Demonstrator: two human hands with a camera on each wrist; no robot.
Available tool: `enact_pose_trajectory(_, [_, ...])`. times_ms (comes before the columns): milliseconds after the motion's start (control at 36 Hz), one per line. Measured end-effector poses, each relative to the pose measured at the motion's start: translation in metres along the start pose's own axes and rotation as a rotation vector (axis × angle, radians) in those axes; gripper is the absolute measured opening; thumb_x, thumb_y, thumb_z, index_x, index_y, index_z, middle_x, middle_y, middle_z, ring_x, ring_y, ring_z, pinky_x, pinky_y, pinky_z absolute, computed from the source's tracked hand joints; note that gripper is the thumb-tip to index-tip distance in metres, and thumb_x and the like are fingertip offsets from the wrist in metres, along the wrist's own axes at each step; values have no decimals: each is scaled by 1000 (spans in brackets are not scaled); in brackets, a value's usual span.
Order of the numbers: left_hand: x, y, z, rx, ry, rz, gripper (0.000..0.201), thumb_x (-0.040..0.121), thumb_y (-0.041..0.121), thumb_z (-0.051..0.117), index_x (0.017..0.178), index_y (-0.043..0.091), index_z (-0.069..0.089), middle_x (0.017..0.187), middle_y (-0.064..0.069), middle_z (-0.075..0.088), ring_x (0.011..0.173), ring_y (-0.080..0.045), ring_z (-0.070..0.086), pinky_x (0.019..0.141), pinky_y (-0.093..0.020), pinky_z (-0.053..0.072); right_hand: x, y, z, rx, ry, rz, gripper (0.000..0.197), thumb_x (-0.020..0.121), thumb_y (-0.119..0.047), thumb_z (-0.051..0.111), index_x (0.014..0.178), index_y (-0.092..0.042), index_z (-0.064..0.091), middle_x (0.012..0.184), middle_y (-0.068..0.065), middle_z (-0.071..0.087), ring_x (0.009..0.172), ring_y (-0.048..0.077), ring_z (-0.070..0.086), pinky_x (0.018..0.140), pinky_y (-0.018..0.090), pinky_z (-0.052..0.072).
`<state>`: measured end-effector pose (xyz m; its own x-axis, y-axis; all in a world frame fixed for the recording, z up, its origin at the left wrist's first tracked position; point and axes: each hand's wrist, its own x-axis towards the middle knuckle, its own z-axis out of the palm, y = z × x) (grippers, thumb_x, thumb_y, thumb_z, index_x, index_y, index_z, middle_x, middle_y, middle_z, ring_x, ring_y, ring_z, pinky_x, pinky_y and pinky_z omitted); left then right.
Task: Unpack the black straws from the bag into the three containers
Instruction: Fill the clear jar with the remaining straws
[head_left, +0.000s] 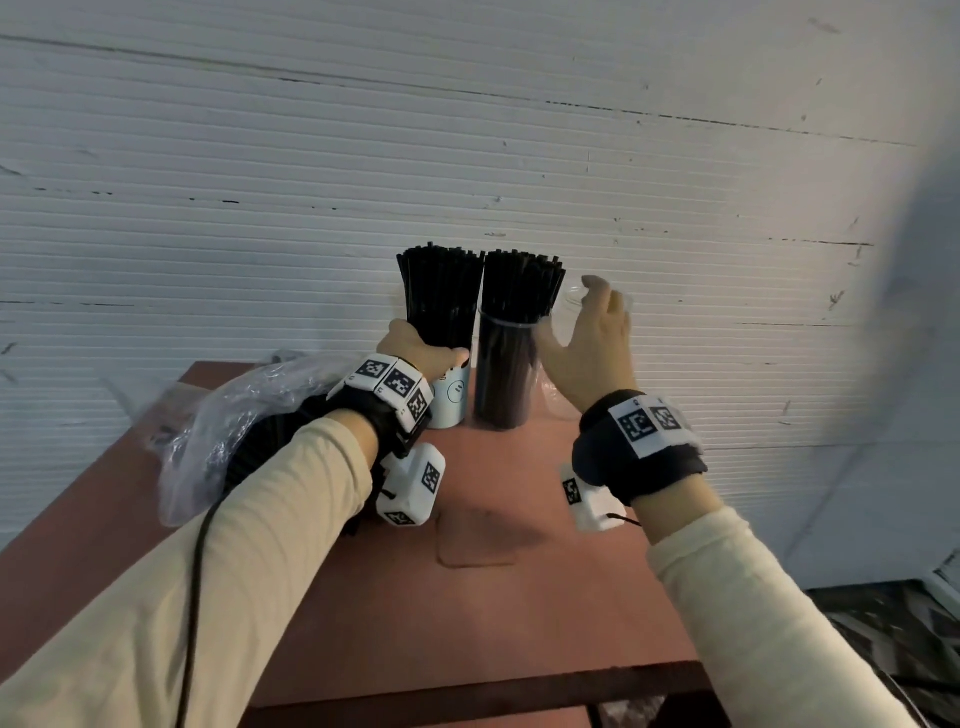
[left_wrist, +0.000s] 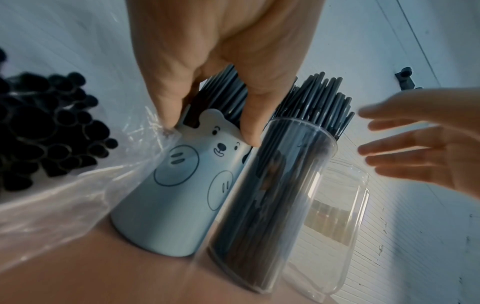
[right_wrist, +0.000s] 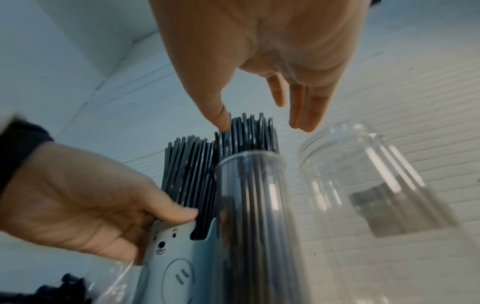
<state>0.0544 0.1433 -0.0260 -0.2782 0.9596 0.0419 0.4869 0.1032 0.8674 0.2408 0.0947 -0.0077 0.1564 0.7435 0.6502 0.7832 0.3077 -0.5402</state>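
Note:
My left hand (head_left: 431, 353) grips a bundle of black straws (head_left: 440, 296) standing in a pale blue bear cup (head_left: 453, 397); in the left wrist view its fingers (left_wrist: 249, 131) curl round them at the cup's rim (left_wrist: 207, 117). Right of it stands a clear tube (head_left: 503, 374) packed with straws. An empty clear jar (right_wrist: 376, 185) sits further right. My right hand (head_left: 592, 322) hovers open between tube and jar, its thumb tip (right_wrist: 224, 120) by the tube's straw tops. A clear plastic bag (head_left: 234, 426) with more straws (left_wrist: 39, 133) lies at the left.
Everything stands on a small reddish-brown table (head_left: 519, 571) pushed against a white ribbed wall (head_left: 467, 156). The table's front edge (head_left: 467, 686) is close below my forearms. Dark floor (head_left: 883, 623) shows at the lower right.

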Motion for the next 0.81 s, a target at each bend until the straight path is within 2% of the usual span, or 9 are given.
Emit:
enact_pose_trajectory(111, [3, -1, 2, -16, -12, 3, 87, 36, 50, 70, 112, 7, 62, 98, -7, 71, 91, -23, 68, 82, -34, 58, 14, 16, -11, -107, 73, -41, 59, 87, -18, 55, 138, 3, 35, 134, 20, 40, 124, 37, 36, 103, 37, 29])
enact_pose_trajectory(250, [-4, 5, 1, -55, -22, -1, 76, 42, 44, 74, 108, 7, 63, 91, -7, 71, 83, -22, 69, 69, -27, 53, 38, 35, -5, -167, -69, 190, 92, 89, -46, 60, 149, 2, 11, 152, 23, 19, 141, 39, 17, 117, 44, 17])
enact_pose_trajectory(306, [-6, 6, 0, -55, -37, -4, 71, 45, 41, 73, 105, 6, 64, 84, -6, 71, 76, -21, 68, 62, -24, 49, 43, 38, 0, -150, -112, 278, 100, 86, -51, 62, 150, 2, 7, 152, 23, 21, 140, 39, 22, 117, 44, 21])
enact_pose_trajectory(444, [-6, 7, 2, -36, -33, -5, 91, 33, 50, 66, 110, 2, 61, 88, -8, 71, 82, -24, 69, 69, -29, 54, 47, 36, 3, -124, -132, 335, 94, 84, -49, 67, 144, 4, 19, 141, 23, 34, 124, 38, 44, 102, 44, 42])
enact_pose_trajectory(528, [-14, 12, -2, -54, -59, 6, 60, 56, 35, 75, 103, 0, 65, 81, -7, 70, 74, -21, 66, 61, -25, 49, 42, 33, -2, -121, -127, 316, 93, 83, -47, 69, 142, 5, 21, 139, 22, 35, 122, 37, 45, 100, 45, 43])
enact_pose_trajectory(555, [-16, 13, -3, -69, -58, 12, 55, 60, 31, 77, 104, 1, 65, 83, -7, 70, 75, -20, 66, 62, -25, 49, 39, 33, -3, -113, -117, 310, 93, 82, -47, 69, 142, 5, 21, 139, 21, 35, 122, 37, 45, 101, 44, 43])
enact_pose_trajectory(639, [-22, 15, -10, -116, -16, 26, 76, 57, 38, 81, 118, 3, 53, 104, -4, 64, 98, -21, 63, 78, -29, 50, 26, 30, -10, -105, -83, 293, 96, 80, -45, 71, 143, 5, 20, 140, 19, 34, 122, 37, 45, 102, 45, 42])
enact_pose_trajectory(750, [-34, 16, -35, -108, 24, 94, 91, 78, 32, 77, 147, 6, 24, 137, -6, 47, 121, -22, 51, 97, -30, 42, 7, 16, -19, -121, -66, 253, 94, 76, -52, 71, 138, 4, 28, 133, 16, 37, 118, 36, 46, 102, 44, 41])
enact_pose_trajectory(805, [-41, 15, -52, -80, 37, 149, 87, 80, 31, 75, 149, 12, 27, 148, -9, 41, 131, -25, 45, 105, -34, 37, -3, 4, -23, -145, -68, 250, 92, 75, -56, 69, 134, 4, 32, 129, 15, 40, 114, 36, 46, 99, 43, 41])
